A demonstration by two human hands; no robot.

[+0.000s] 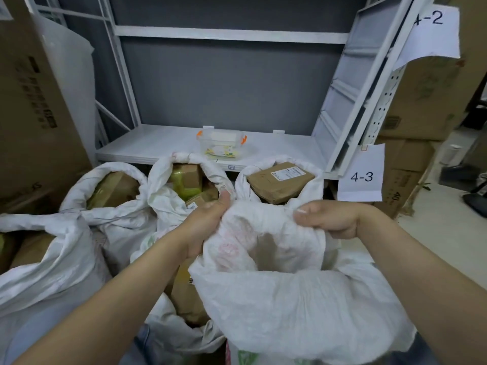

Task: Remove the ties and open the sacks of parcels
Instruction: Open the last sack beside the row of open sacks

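Head view: both hands grip the rim of the nearest white woven sack point(303, 299), mouth pulled open between them. Left hand point(204, 227) has fingers curled tight on the sack's left edge, thumb on top; right hand point(329, 218) is a closed fist bunching the right edge. Faint red print on the sack's inner wall, unreadable; green print low on its outer face, also unreadable. Behind it, three more sacks stand open in a row against the white shelf point(158, 146): left sack point(79, 191), middle sack point(163, 185), right sack point(311, 177). Right sack holds a brown parcel point(279, 180) with a white shipping label, text too small to read. Middle sack shows cardboard boxes with green-yellow tape. Another sack point(52, 259) at far left, rim rolled down. On the shelf sits a clear plastic box point(221, 143) with orange latches. Paper tags on the rack at right read "4-2" point(432, 19) and "4-3" point(361, 177). Small shelf-edge sticker point(231, 167) looks like "4-1", not certain. Cardboard cartons point(34, 101) at left carry dark print, blurred.
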